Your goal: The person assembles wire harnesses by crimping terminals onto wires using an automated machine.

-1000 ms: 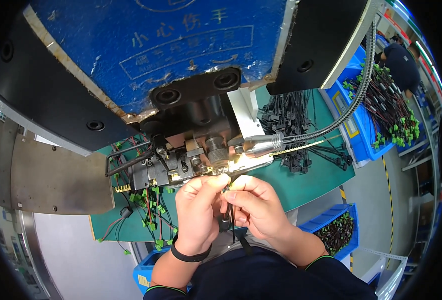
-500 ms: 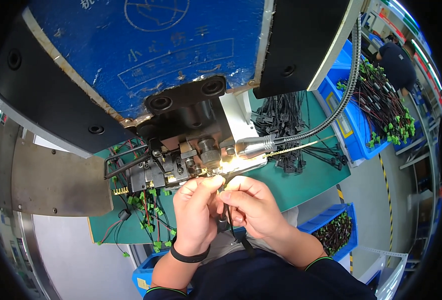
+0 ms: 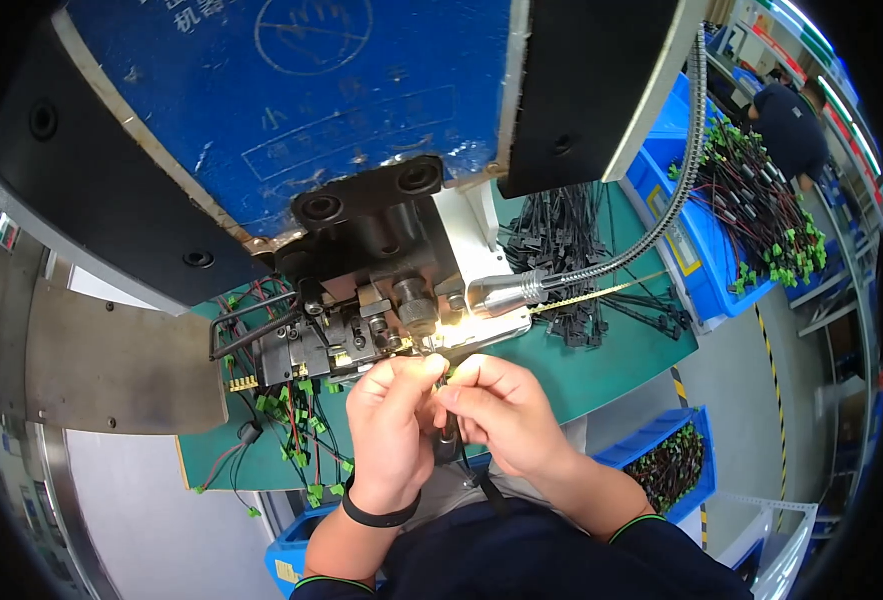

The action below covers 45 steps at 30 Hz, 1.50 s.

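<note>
In front of the crimping press (image 3: 382,250), right at its lit die area, both hands are held close together. My left hand (image 3: 392,420), with a black wristband, is closed in a pinch at the end of a black cable (image 3: 461,450). My right hand (image 3: 510,415) pinches the same cable just beside it, thumb against the bent fingers. The cable hangs down between the hands toward my lap. Its tip is mostly hidden by the fingers and the glare. A strip of brass terminals (image 3: 602,292) runs into the press from the right.
A metal gooseneck lamp (image 3: 507,293) shines on the dies. Black cables (image 3: 562,240) lie piled on the green table (image 3: 632,370); green-connector wires (image 3: 297,420) lie left. Blue bins (image 3: 652,200) hold wire bundles at the right. A person (image 3: 792,125) stands far right.
My hands stay almost in place at the dies, with only slight finger movement. The view has shifted a little against the press.
</note>
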Motion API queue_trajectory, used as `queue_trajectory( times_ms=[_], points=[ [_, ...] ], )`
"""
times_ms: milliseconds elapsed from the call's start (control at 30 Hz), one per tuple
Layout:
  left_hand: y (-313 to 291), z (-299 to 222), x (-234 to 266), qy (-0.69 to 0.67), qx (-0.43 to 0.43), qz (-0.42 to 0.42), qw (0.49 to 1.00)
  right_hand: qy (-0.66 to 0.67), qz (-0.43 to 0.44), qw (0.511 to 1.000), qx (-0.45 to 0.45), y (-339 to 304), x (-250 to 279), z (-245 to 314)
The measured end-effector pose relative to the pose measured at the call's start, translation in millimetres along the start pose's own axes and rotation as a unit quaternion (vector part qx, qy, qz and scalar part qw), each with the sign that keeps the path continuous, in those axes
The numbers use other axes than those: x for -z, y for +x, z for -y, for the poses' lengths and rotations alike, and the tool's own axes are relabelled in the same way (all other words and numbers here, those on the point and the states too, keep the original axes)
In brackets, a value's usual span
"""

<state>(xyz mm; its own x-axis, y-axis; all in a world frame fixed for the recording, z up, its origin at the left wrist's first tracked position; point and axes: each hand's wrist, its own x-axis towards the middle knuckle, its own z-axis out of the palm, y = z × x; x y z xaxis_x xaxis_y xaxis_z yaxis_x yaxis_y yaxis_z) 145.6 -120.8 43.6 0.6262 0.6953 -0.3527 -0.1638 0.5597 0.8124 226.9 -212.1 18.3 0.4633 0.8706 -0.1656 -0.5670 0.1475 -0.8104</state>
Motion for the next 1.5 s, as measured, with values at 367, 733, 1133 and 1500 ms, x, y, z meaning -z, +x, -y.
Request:
queue_trajectory(
  times_ms=[367,733,1133,1500],
  points=[
    [-51.6,27.1,12.4,0.251,-0.059,0.140,0.956,0.031,0.105,0.982,-0.153,-112.3,81.0,7.5],
    [-34.9,73.0,21.0,0.363,-0.190,0.121,0.904,-0.850,-0.400,0.222,0.260,-47.2,255.2,299.7],
    [-31.8,85.7,43.5,0.328,-0.206,0.064,0.920,-0.674,-0.147,0.653,0.313,-84.1,135.9,98.4],
    [-83.8,10.6,99.7,0.578,-0.419,-0.012,0.700,-0.735,-0.247,0.588,0.231,-41.5,123.8,33.9]
  ],
)
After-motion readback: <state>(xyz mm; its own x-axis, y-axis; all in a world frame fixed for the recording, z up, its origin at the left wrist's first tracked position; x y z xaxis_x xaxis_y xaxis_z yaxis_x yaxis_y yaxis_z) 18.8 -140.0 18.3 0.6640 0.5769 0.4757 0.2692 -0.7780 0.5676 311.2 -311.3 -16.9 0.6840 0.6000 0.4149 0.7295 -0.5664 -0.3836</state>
